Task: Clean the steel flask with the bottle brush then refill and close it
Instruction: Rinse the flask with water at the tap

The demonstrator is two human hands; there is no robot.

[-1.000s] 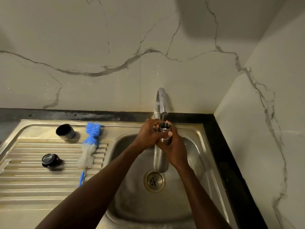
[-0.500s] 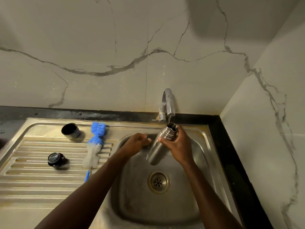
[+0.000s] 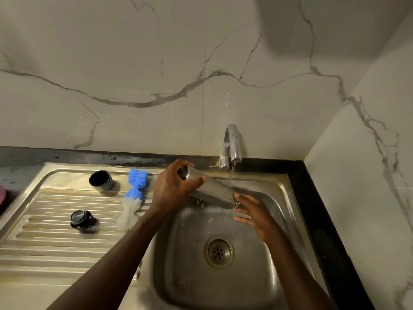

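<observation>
The steel flask [image 3: 212, 191] lies tilted over the sink basin [image 3: 185, 265], its neck end up at the left and its wide base down at the right. My left hand [image 3: 172, 189] grips the neck end, thumb along the body. My right hand [image 3: 257, 215] has straight fingers at the flask's base. A thin stream from the tap [image 3: 233, 142] falls onto the flask, and drops splash below it. The blue and white bottle brush [image 3: 134, 193] lies on the draining board, left of my left hand.
A black-lined steel cup lid [image 3: 101, 180] and a black stopper [image 3: 80, 219] sit on the ribbed draining board [image 3: 44, 242]. The drain [image 3: 219, 251] is in the basin's middle. Marble walls close in behind and on the right. Something red [image 3: 1, 198] shows at the left edge.
The flask has swung from upright under the tap to nearly lying across the basin. My left hand took the neck end; my right hand let go of the neck and moved to the base.
</observation>
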